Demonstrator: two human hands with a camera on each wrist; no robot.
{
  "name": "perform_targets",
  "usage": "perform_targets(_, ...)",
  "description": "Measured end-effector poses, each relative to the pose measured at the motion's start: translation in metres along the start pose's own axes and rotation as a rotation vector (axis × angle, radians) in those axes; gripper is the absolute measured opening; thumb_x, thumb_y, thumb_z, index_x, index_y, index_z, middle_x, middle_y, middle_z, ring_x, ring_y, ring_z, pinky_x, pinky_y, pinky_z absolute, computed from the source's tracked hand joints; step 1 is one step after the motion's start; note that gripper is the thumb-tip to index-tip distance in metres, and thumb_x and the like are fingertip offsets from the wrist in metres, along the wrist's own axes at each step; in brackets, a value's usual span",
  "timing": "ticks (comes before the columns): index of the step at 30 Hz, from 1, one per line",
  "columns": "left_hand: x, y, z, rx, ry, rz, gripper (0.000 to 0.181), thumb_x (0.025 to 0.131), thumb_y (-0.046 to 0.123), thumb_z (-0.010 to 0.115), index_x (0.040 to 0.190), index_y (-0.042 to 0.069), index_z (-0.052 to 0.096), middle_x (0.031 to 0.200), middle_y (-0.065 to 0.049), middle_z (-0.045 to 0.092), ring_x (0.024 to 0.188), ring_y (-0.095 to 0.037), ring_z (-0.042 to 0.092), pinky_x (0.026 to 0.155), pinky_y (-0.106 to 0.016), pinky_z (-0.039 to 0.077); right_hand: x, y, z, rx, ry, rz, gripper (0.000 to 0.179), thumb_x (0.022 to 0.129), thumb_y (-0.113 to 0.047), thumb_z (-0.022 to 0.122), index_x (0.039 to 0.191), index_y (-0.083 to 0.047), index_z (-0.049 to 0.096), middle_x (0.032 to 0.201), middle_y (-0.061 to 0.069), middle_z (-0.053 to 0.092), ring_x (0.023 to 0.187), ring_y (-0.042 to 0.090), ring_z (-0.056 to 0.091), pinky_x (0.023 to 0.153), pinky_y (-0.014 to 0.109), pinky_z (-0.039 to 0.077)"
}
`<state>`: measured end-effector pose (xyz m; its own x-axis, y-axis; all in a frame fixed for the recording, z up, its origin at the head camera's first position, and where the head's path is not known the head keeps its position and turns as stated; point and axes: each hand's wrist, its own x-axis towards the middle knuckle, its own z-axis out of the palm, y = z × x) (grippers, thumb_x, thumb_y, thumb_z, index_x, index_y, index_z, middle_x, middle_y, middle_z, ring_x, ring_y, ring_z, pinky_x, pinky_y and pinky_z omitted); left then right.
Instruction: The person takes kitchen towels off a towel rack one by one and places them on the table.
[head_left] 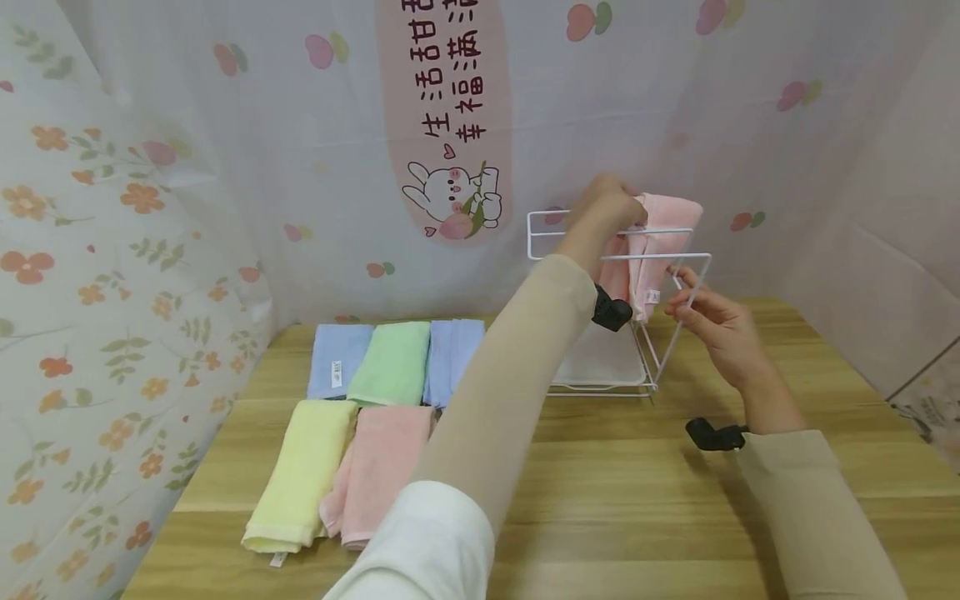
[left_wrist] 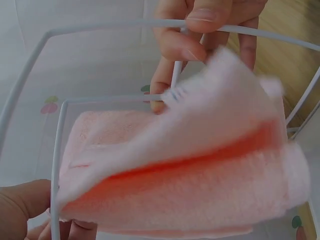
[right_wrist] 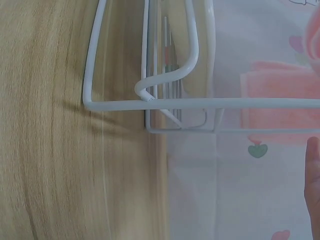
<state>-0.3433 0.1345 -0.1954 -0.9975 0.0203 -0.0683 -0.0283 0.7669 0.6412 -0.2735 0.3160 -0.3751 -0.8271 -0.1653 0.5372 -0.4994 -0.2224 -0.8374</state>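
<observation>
A folded pink towel (head_left: 675, 212) hangs in the upper part of a white wire rack (head_left: 701, 256), its small label facing down. My left hand (head_left: 607, 204) reaches over the rack and grips the towel's left end. From the left wrist view, that hand (left_wrist: 25, 205) is at the lower left with fingers under the towel (left_wrist: 220, 190), whose near layer is folded open. At the rack's right side, my right hand (head_left: 720, 333) holds the wire frame, thumb and fingers around it (left_wrist: 205, 25). In the right wrist view only a finger (right_wrist: 312, 185) shows.
On the table's left lie folded towels: a blue one (head_left: 337, 358), a green one (head_left: 393, 362), a bluish one (head_left: 453, 350), a yellow one (head_left: 307, 467) and a pink one (head_left: 390, 467). A pale tray (head_left: 600, 358) sits at the rack's base. Patterned curtains hang behind and left.
</observation>
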Motion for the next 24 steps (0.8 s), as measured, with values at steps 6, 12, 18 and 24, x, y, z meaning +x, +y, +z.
perform_targets(6, 0.001, -0.007, -0.004, -0.166, -0.008, 0.1, 0.035, 0.084, 0.027, 0.077, 0.116, 0.039, 0.071, 0.12, 0.02, 0.064, 0.092, -0.003, 0.057, 0.071, -0.019, 0.045, 0.0, 0.0, 0.0, 0.002, 0.007, -0.012, 0.018, 0.096, 0.006, 0.056, 0.102, -0.002, 0.071, 0.147, -0.003, 0.052, 0.141, 0.003, 0.04, 0.092, 0.018, 0.05)
perform_targets(12, 0.001, -0.011, -0.008, -0.404, -0.02, 0.187, 0.031, 0.086, 0.024, 0.078, 0.114, 0.036, 0.072, 0.132, 0.018, 0.061, 0.117, 0.0, 0.056, 0.092, -0.018, 0.047, -0.001, -0.001, 0.0, -0.006, 0.007, -0.002, 0.018, 0.097, 0.005, 0.056, 0.103, -0.001, 0.071, 0.151, -0.001, 0.048, 0.147, 0.008, 0.033, 0.095, 0.017, 0.049)
perform_targets(18, -0.002, -0.014, -0.007, -0.59, -0.014, 0.241, 0.033, 0.086, 0.015, 0.078, 0.115, 0.029, 0.073, 0.131, 0.009, 0.066, 0.116, 0.003, 0.062, 0.086, -0.012, 0.05, -0.005, 0.0, -0.001, -0.019, 0.003, 0.027, 0.017, 0.098, 0.003, 0.056, 0.104, -0.002, 0.071, 0.161, 0.007, 0.034, 0.151, 0.013, 0.025, 0.099, 0.016, 0.047)
perform_targets(24, -0.004, -0.019, -0.01, -0.765, 0.047, 0.33, 0.034, 0.085, 0.01, 0.078, 0.116, 0.023, 0.072, 0.12, 0.002, 0.073, 0.102, 0.003, 0.067, 0.077, -0.01, 0.052, -0.005, 0.001, -0.002, -0.027, 0.001, 0.023, 0.017, 0.098, 0.003, 0.056, 0.105, -0.002, 0.071, 0.161, 0.006, 0.034, 0.152, 0.015, 0.023, 0.098, 0.016, 0.047)
